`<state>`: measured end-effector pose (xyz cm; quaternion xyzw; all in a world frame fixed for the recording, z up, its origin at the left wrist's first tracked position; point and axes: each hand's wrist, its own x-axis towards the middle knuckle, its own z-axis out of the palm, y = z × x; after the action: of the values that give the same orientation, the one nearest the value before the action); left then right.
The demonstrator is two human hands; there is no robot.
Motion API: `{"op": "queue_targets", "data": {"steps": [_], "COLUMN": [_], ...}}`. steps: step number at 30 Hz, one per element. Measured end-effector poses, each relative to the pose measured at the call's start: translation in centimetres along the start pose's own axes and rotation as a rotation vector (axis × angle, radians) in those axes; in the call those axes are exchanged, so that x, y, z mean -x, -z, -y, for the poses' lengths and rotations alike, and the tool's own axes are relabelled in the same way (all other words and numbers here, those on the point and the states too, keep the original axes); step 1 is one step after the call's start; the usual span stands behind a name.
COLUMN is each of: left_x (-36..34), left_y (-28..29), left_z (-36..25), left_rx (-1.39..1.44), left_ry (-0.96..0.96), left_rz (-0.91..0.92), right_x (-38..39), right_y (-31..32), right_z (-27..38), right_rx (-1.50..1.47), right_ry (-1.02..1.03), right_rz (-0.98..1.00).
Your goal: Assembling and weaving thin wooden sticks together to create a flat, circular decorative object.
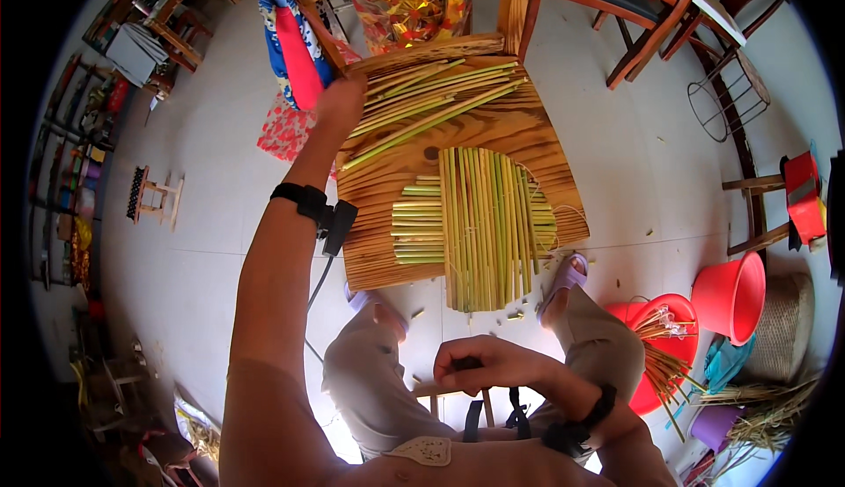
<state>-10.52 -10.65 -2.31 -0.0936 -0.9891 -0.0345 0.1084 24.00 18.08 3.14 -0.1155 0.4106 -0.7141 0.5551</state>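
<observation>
On the wooden chair seat [409,154] lies a mat of stalks [480,232], pale green-yellow pieces tied side by side with thin thread. One layer runs toward me with a rounded far end; another lies crosswise beneath it. Several loose stalks [431,104] are spread at the seat's far side. My left hand [341,104] is stretched to the far left corner of the seat, beside the stalk ends and the chair-back post; its fingers are mostly hidden. Close to my body, my right hand [506,365] is curled around a small dark object [466,363] whose kind I cannot make out.
A red-and-blue cloth bag [295,51] hangs at the chair back's left. Red basins [731,298], a bundle of thin sticks [660,346] and a purple pot [711,425] stand at right. Cut bits [515,316] litter the floor between my slippers. Another chair [629,3] is far right.
</observation>
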Motion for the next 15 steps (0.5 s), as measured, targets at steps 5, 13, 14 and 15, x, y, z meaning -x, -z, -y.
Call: {"op": "queue_targets", "data": {"steps": [5, 13, 14, 15], "left_x": [-0.5, 0.4, 1.0, 2.5], "left_y": [-1.6, 2.9, 4.3, 5.4], "left_z": [0.0, 1.8, 1.0, 0.5], "left_rx": [0.057, 0.901, 0.895, 1.109], "left_ry": [0.011, 0.14, 0.137, 0.242], "left_rz": [-0.012, 0.379, 0.374, 0.495], "right_x": [0.1, 0.1, 0.3, 0.3], "right_y": [0.2, 0.0, 0.0, 0.0], "right_z": [0.1, -0.1, 0.0, -0.1], "right_rx": [-0.005, 0.001, 0.005, 0.028], "right_ry": [0.005, 0.027, 0.033, 0.029], "right_rz": [0.002, -0.022, -0.017, -0.037]}}
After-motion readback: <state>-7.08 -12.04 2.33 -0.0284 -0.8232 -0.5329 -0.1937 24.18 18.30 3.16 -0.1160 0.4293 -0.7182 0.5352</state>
